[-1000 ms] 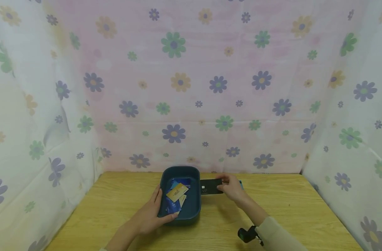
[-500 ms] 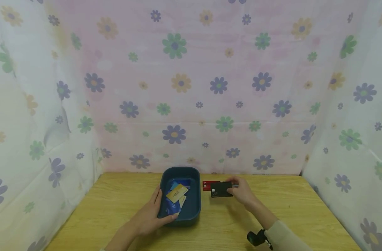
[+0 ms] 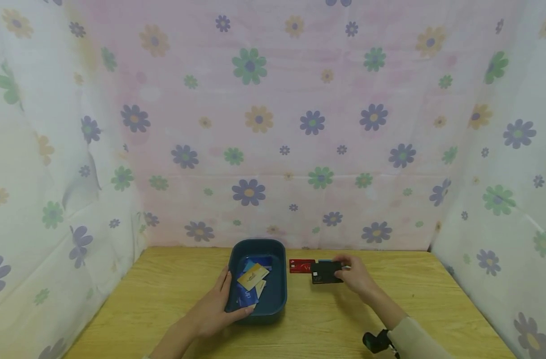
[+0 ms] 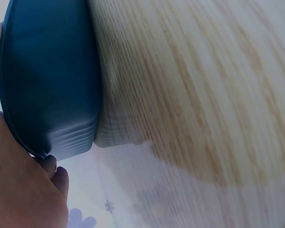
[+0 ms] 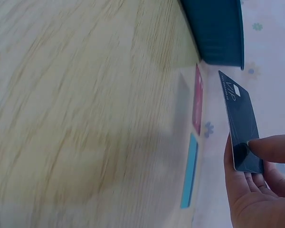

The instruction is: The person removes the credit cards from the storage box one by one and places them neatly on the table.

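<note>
My right hand (image 3: 354, 274) pinches a black VIP card (image 3: 325, 272) between thumb and fingers. In the right wrist view, the card (image 5: 241, 124) is held above the table, its printed face toward the thumb. Below it on the table lie a red card (image 3: 301, 266) and a light blue card (image 5: 190, 170), end to end; the black card partly covers the blue one in the head view. My left hand (image 3: 213, 302) holds the left side of a dark blue-green plastic box (image 3: 274, 294), thumb over the near rim. Inside, several cards lie in a pile, a gold card (image 3: 253, 276) on top.
The wooden table (image 3: 174, 279) runs back to a flowered cloth (image 3: 273, 124) hung behind and at both sides. A black wrist camera (image 3: 376, 341) sits below my right sleeve (image 3: 416, 339).
My right hand has moved to the right, away from the box, with the black card. The red card and part of the blue card have come into view. Left hand and box stay still.
</note>
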